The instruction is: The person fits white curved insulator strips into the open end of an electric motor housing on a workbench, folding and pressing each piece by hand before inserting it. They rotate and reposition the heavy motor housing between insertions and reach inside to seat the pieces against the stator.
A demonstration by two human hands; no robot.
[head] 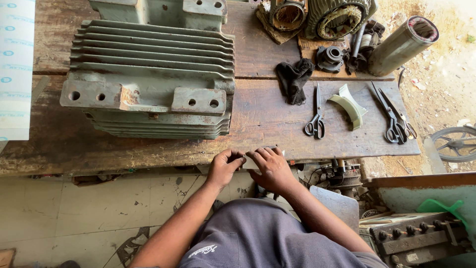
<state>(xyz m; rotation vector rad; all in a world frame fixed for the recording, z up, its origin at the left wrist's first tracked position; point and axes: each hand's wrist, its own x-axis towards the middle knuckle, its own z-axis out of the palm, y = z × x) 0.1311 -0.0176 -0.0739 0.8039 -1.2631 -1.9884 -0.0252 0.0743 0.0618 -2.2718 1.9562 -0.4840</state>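
My left hand (pixel 224 166) and my right hand (pixel 269 167) meet at the near edge of a worn wooden bench (pixel 148 151). Between them they pinch a small pale sheet of paper-like material (pixel 251 162), pressed against the bench edge. Most of the sheet is hidden under my fingers. The left hand grips its left end with curled fingers. My right hand lies flat over its right part.
A large grey finned motor housing (pixel 151 74) fills the bench's left. Two pairs of scissors (pixel 316 116) (pixel 395 119), curved pale strips (pixel 349 104), a black cloth (pixel 294 79), motor stators (pixel 337 20) and a cylinder (pixel 402 44) lie right. A paper roll (pixel 15 69) stands far left.
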